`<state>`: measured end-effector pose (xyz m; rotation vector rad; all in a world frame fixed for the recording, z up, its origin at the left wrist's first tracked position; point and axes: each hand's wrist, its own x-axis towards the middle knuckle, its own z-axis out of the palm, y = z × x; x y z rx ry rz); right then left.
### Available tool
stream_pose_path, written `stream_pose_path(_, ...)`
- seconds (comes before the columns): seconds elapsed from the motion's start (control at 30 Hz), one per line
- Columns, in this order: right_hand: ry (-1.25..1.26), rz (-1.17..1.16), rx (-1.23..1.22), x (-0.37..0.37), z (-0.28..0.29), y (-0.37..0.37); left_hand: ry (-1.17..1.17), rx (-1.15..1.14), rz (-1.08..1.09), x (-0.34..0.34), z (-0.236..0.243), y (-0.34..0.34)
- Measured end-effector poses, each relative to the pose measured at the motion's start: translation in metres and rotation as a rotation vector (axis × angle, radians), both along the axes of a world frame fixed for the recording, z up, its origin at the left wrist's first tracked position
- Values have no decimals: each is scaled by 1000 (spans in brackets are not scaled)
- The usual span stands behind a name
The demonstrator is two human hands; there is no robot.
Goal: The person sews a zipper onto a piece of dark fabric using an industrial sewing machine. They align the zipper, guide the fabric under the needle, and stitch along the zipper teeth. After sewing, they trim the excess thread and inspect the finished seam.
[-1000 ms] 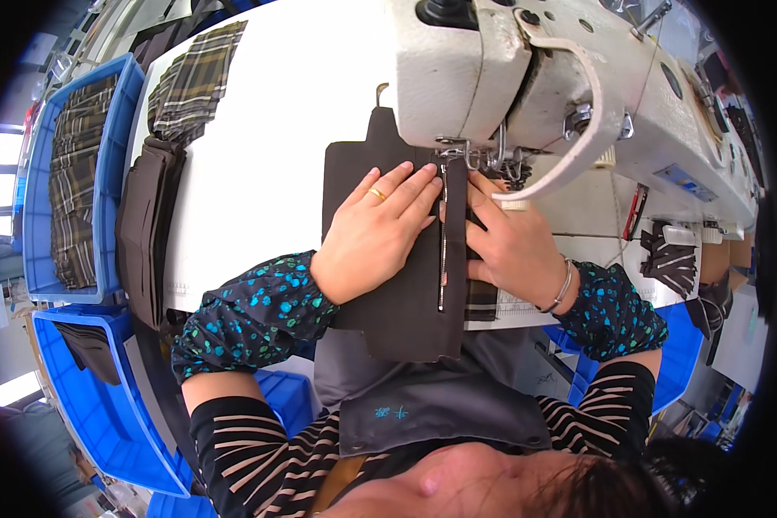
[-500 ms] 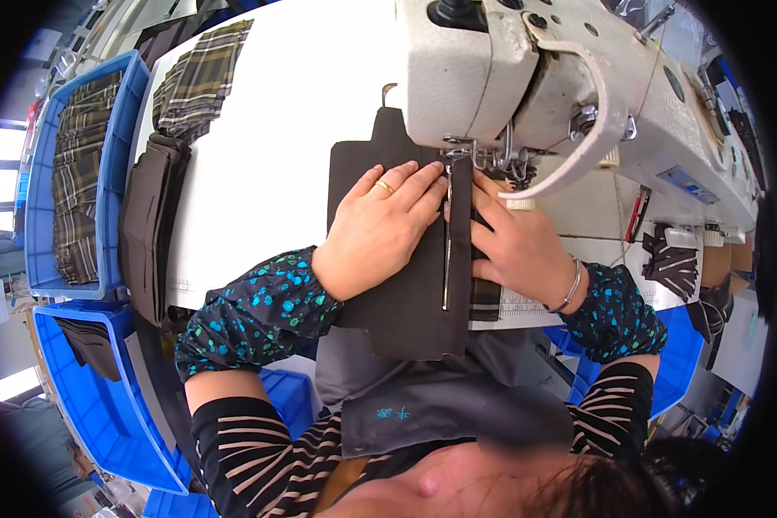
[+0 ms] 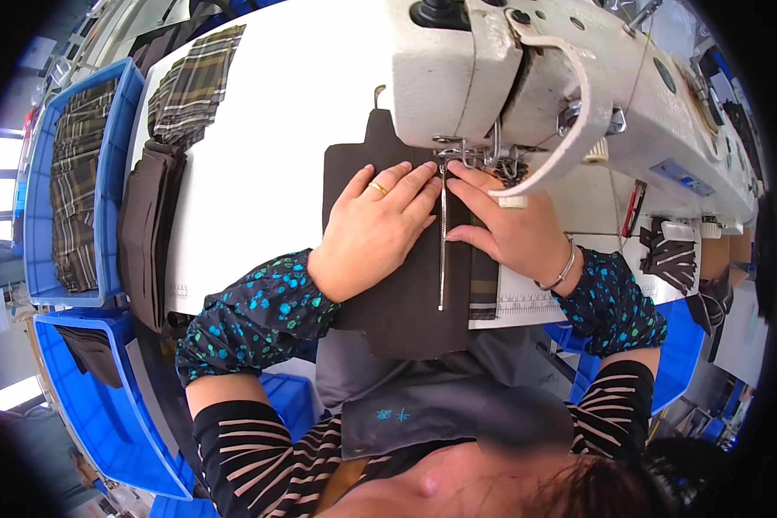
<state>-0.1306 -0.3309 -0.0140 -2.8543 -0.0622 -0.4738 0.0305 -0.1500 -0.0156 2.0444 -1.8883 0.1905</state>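
Observation:
A dark brown fabric panel [image 3: 397, 324] lies on the white sewing table, its upper end under the sewing machine's presser foot [image 3: 447, 157]. A metal zipper [image 3: 442, 268] runs down it from the foot. Flat on the panel left of the zipper rests my left hand [image 3: 373, 235], fingers pointing at the foot. My right hand [image 3: 520, 226] lies to the right of the zipper, thumb and fingers spread, with fingertips on the fabric close to the foot. Plaid cloth [image 3: 483, 298] shows from under the panel's right edge. The needle point cannot be made out.
The white sewing machine head [image 3: 457, 95] overhangs the work from the upper right. At left are stacked brown pieces [image 3: 149, 229], folded plaid cloth [image 3: 194, 82] and blue bins [image 3: 116, 432]. A red-and-black tool [image 3: 634, 207] and striped scraps [image 3: 667, 259] lie at right.
The raised flap right of the zipper now lies flat. My right fingers, earlier partly behind that flap, have come onto the top of the fabric. My left hand and the panel have barely shifted.

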Motion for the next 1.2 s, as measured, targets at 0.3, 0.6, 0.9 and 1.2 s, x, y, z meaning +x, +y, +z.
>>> stream_pose_path(0.3, -31, 5, -133, 2, -6, 7, -1, 36, -6, 1, 0, 0)
stream_pose_path(0.6, -72, 18, -98, 3, -7, 6, -18, 53, -4, 1, 0, 0)
stream_pose_path(0.9, -123, 11, -68, 7, -8, 0, -40, 20, -7, 6, -2, -5)
stream_pose_path(1.2, -100, -1, -76, 6, -10, 0, -32, 7, -10, 6, -3, -6)
